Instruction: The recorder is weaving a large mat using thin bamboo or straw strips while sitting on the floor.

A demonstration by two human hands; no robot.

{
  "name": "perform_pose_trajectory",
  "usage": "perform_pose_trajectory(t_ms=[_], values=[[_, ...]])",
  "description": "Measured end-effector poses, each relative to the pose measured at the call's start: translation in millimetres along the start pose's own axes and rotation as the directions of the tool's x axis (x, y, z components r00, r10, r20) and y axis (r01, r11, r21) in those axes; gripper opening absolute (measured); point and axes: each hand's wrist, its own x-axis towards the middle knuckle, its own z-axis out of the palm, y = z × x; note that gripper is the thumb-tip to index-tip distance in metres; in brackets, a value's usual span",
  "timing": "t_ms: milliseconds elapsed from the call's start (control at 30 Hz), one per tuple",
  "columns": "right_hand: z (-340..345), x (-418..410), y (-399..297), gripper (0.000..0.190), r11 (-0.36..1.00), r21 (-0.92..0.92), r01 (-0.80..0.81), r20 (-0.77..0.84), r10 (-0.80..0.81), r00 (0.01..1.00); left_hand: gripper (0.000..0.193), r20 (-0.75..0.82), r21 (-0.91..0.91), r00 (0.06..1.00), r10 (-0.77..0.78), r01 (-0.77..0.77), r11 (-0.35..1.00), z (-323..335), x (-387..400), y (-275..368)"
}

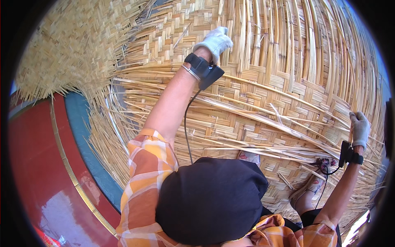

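Observation:
My left hand point(215, 42), in a pale knitted glove, lies at the top centre on a large woven mat of split reed or bamboo point(237, 88). Its fingers are curled beside the long unwoven strips point(290, 37); whatever lies under them is hidden. At the far right my right hand point(360, 129), gloved too, is closed around thin strips point(355, 92) that run up across the mat. Between the hands, long loose strips point(268, 119) lie crosswise over the woven part.
Another woven mat point(74, 40) with frayed edges fills the upper left. Below it are a red floor point(34, 148), a patterned yellow strip point(72, 174) and a teal band point(85, 129). Black cables point(185, 123) run from devices strapped to both wrists. My feet point(249, 156) rest on the mat.

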Motion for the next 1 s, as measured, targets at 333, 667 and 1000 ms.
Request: perform_pose_trajectory(t_ms=[333,667,1000], values=[[-14.4,-5.2,-40.6,0.026,0.838,0.546,-0.015,0.027,0.001,1.0,0.052,0.01,-0.159,0.994,-0.109,0.11,0.981,-6.2,3.8,-10.2],[-0.5,-17.8,-103.0,0.026,0.832,0.548,0.08,0.098,-0.159,0.982,0.026,0.192,-0.381,0.98,0.042,0.035,0.924,-13.4,-1.2,-16.3],[15.0,-14.4,-151.0,0.016,0.517,0.846,-0.132,0.203,-0.084,0.975,0.025,-0.134,-0.946,0.915,0.381,-0.232,0.226,-3.5,-29.8,-2.2]])
